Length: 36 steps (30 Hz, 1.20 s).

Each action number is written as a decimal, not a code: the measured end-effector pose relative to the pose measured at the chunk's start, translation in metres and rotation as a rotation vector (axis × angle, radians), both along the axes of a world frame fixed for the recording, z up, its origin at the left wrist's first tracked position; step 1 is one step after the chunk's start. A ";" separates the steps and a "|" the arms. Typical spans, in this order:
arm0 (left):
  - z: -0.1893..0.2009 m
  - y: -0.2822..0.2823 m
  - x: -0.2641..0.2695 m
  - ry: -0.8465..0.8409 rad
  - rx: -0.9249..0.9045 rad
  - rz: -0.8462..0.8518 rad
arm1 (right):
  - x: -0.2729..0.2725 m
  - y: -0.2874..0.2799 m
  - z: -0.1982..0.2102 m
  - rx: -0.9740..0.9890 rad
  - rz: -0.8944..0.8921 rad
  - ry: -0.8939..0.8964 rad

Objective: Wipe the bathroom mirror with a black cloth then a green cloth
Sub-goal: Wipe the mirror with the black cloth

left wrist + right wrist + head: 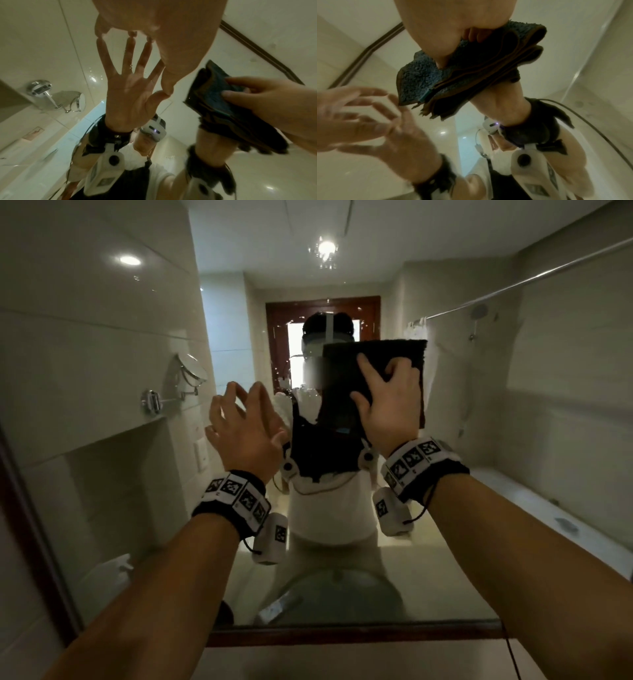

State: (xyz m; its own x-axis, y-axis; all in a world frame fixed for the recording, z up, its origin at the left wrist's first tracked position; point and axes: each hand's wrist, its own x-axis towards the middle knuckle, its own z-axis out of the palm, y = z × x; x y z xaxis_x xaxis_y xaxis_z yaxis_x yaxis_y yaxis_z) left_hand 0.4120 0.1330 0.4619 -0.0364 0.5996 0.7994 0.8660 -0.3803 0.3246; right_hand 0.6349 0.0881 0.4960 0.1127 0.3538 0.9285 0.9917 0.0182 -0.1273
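Observation:
The bathroom mirror (pixel 479 412) fills the head view and reflects me. A folded black cloth (pixel 387 350) lies flat on the glass at upper centre. My right hand (pixel 387 395) presses it there, fingers spread on its back. The left wrist view shows the cloth (pixel 214 88) under the right hand's fingers (pixel 229 93). In the right wrist view the cloth (pixel 419 77) shows its stacked folds under the right hand (pixel 453 27). My left hand (pixel 245 412) is empty and spread, to the left of the cloth. Its fingertips (pixel 100 33) meet their reflection on the glass. No green cloth is in view.
A dark wooden frame (pixel 342 635) edges the mirror below and at the left. Reflected in the glass are a round shaving mirror on a wall arm (pixel 191 369), a basin (pixel 342 594), a shower rail (pixel 513 285) and a doorway behind me.

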 end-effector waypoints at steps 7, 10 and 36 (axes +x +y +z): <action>0.001 0.004 -0.001 0.019 0.063 0.030 | -0.050 0.021 0.010 -0.102 -0.028 -0.174; 0.004 0.003 0.001 0.021 0.005 0.034 | -0.037 0.015 0.011 -0.113 -0.003 -0.189; 0.059 -0.024 0.073 -0.045 -0.023 0.067 | 0.184 -0.074 -0.003 0.001 -0.314 0.295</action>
State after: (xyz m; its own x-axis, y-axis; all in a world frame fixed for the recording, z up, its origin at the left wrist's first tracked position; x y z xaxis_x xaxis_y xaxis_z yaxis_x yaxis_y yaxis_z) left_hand 0.4851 0.1088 0.5207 -0.1126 0.6131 0.7819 0.8737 -0.3137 0.3718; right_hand 0.8184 0.0145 0.4927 0.4751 0.2589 0.8410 0.8704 -0.2783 -0.4061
